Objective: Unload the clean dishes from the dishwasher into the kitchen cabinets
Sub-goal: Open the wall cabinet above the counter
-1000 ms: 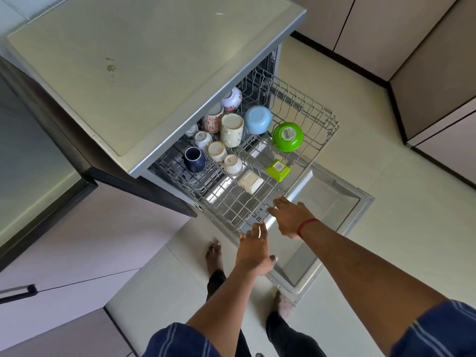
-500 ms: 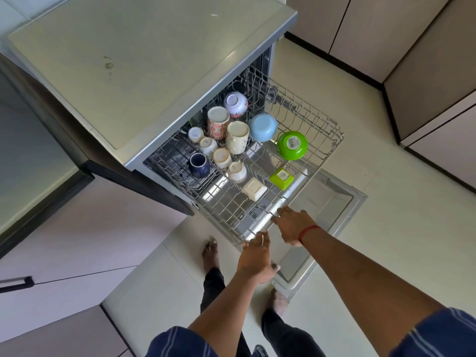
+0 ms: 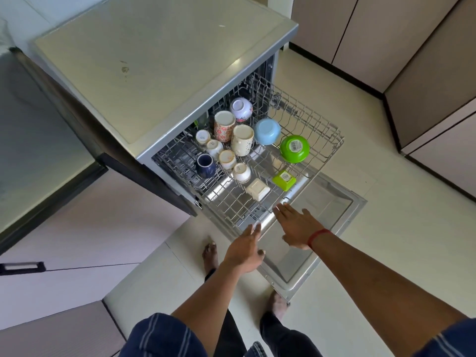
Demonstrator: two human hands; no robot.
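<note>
At twelve o'clock from my open left hand (image 3: 244, 253) and right hand (image 3: 298, 228), cups (image 3: 242, 140) and bowls (image 3: 294, 148) sit upside down in the rack (image 3: 316, 124). They look light but breakable; I'd hold each round its sides.

Wire rack (image 3: 323, 130) drawn out above the open dishwasher door (image 3: 342, 210), loaded with upturned crockery.
At the back sit a white-and-purple bowl (image 3: 240, 109), a floral mug (image 3: 224, 126) and, just beside it, a cream mug (image 3: 242, 140); to the right are a blue bowl (image 3: 267, 131) and a green bowl (image 3: 294, 148). On the left stand 4 small pale cups (image 3: 227, 158) and a navy cup (image 3: 206, 165). Nearest the front rim lie a cream square dish (image 3: 257, 189) and a green square dish (image 3: 284, 179).
</note>
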